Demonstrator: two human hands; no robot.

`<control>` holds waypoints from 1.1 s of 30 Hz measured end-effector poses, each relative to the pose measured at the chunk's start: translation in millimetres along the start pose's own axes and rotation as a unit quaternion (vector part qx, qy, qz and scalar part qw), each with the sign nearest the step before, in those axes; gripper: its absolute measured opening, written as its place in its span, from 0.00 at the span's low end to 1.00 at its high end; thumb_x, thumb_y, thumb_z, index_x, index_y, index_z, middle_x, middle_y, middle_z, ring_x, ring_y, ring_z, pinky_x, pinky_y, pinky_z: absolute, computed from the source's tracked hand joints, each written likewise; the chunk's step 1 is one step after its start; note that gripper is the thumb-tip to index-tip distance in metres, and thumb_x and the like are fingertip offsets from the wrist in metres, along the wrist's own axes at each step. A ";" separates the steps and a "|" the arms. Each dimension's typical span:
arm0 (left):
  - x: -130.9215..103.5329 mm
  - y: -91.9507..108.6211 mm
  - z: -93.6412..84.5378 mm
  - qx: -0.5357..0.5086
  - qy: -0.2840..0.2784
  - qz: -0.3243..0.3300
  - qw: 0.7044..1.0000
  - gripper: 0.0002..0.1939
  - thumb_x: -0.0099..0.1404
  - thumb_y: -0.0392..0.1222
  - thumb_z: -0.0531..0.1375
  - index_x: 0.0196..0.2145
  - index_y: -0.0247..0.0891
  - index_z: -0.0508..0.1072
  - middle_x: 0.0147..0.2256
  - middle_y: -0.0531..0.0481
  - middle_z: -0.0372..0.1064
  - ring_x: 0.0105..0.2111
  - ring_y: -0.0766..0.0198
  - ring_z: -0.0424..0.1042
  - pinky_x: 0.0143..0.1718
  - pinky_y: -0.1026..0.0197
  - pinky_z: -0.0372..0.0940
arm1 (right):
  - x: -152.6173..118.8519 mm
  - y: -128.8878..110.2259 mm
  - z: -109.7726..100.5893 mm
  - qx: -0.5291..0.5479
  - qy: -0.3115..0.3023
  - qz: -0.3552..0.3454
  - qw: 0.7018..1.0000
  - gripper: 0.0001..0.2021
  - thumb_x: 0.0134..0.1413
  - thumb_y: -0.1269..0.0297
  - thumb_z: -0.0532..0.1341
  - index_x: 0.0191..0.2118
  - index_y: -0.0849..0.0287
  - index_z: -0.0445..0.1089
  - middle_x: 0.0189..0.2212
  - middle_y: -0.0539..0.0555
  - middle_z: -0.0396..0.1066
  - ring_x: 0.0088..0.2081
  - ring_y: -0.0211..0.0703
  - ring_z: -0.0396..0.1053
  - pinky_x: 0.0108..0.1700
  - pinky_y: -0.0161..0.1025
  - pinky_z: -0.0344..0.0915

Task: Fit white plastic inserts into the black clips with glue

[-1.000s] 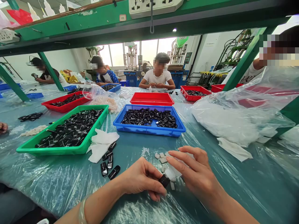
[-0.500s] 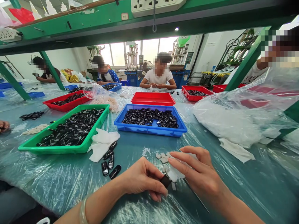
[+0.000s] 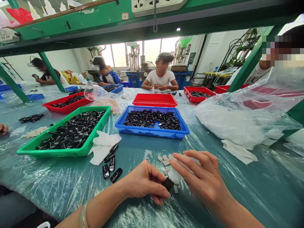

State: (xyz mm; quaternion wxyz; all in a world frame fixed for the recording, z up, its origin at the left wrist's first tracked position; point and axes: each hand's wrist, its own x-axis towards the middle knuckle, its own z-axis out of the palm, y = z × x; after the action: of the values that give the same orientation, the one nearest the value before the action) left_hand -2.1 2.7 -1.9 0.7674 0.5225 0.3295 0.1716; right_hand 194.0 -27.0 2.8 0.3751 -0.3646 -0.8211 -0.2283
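Note:
My left hand (image 3: 148,182) pinches a small black plastic piece (image 3: 168,183) between thumb and fingers. To its right, my right hand (image 3: 201,174) hovers with its fingers stretched out and slightly apart; its thumb is hidden. Under and beside those fingertips lie small white pads (image 3: 165,162) and a whitish translucent scrap (image 3: 174,174). A thin dark rod (image 3: 207,208) shows partly below the right hand, which covers the rest. Left of my left hand, several glossy black pieces (image 3: 116,175) lie near a white cloth (image 3: 104,146). Tiny white bits (image 3: 148,154) are scattered ahead.
A green tray (image 3: 27,153) and a blue tray (image 3: 152,133) hold many black parts. A red tray (image 3: 154,100) stands behind. A large clear plastic bag (image 3: 237,123) fills the right side. A green shelf beam (image 3: 95,23) crosses overhead. Several people sit around the table.
My right hand has shifted slightly and now covers more of the thin rod. The left hand keeps its hold on the black piece. The whole view has drifted a little.

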 end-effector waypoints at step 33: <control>-0.3 7.9 -6.0 -0.038 0.162 0.148 0.975 0.12 0.44 0.41 0.69 0.26 0.31 0.78 0.21 0.48 0.71 0.22 0.67 0.69 0.23 0.66 0.65 | -16.7 43.1 25.1 0.185 -0.084 0.490 0.848 0.16 0.43 0.55 0.61 0.38 0.58 0.69 0.33 0.54 0.75 0.33 0.49 0.71 0.37 0.43 0.66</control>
State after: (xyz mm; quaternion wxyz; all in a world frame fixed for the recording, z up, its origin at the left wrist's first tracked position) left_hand -5.8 9.8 4.1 0.6897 0.5008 0.3616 0.3778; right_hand 223.5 9.3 -21.3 0.4281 -0.6616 -0.5910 0.1725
